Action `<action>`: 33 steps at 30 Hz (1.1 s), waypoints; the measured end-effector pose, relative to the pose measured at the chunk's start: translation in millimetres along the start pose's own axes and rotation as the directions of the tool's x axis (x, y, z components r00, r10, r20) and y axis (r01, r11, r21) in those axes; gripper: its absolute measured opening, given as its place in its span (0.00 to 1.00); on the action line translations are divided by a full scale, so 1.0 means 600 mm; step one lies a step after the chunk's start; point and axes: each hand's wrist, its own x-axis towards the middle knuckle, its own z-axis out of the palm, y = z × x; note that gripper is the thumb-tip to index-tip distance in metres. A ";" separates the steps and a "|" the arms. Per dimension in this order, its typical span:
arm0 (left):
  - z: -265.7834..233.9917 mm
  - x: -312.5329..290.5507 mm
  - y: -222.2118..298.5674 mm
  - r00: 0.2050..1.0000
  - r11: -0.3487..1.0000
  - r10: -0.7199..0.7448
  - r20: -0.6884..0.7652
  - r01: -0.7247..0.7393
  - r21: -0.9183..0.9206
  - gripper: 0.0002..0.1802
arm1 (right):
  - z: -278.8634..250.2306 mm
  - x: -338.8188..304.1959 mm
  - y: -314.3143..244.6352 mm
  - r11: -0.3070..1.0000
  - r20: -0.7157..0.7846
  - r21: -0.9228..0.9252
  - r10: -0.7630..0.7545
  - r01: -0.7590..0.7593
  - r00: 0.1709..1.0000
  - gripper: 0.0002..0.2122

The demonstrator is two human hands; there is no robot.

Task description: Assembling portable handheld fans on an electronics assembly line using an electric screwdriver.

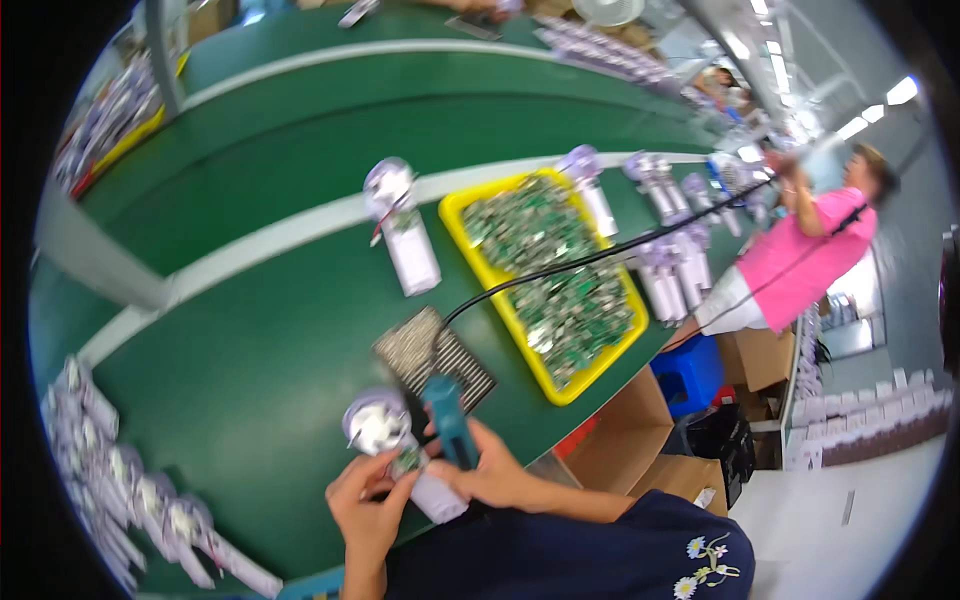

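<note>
In front of me lies a pale lilac device with a round head and a long handle (437,497), shaped like a handheld fan. A small green circuit board (408,461) sits where head and handle meet. My left hand (368,497) pinches at this board with thumb and fingertips. My right hand (492,472) is wrapped around a teal corded electric screwdriver (450,422), and its lower part rests against the handle. The screwdriver's tip is hidden. A black cable (560,268) runs from the tool up to the right.
A ridged metal plate (470,375) lies beyond the screwdriver. A yellow tray (560,393) holds many circuit boards. Another lilac device (410,255) lies left of it, with several more at right and far left (130,480). A person in pink (790,245) stands at right.
</note>
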 end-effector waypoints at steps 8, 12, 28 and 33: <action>0.010 0.021 0.012 0.996 0.996 0.062 0.069 -0.058 -0.061 0.20 | -0.010 0.003 -0.046 0.993 -0.017 0.095 0.077 -0.075 0.997 0.26; 0.002 0.017 0.013 0.995 0.997 0.080 0.065 -0.080 -0.014 0.20 | -0.007 0.005 -0.037 0.986 0.018 0.146 0.084 -0.085 0.996 0.25; 0.003 0.010 0.011 0.997 0.999 0.020 0.074 -0.017 -0.047 0.20 | -0.003 -0.001 -0.041 0.985 0.002 0.135 0.109 -0.108 0.994 0.24; 0.000 0.015 0.018 0.993 0.997 -0.057 0.099 0.062 -0.041 0.17 | -0.003 0.000 -0.048 0.982 0.011 0.148 0.121 -0.121 0.993 0.23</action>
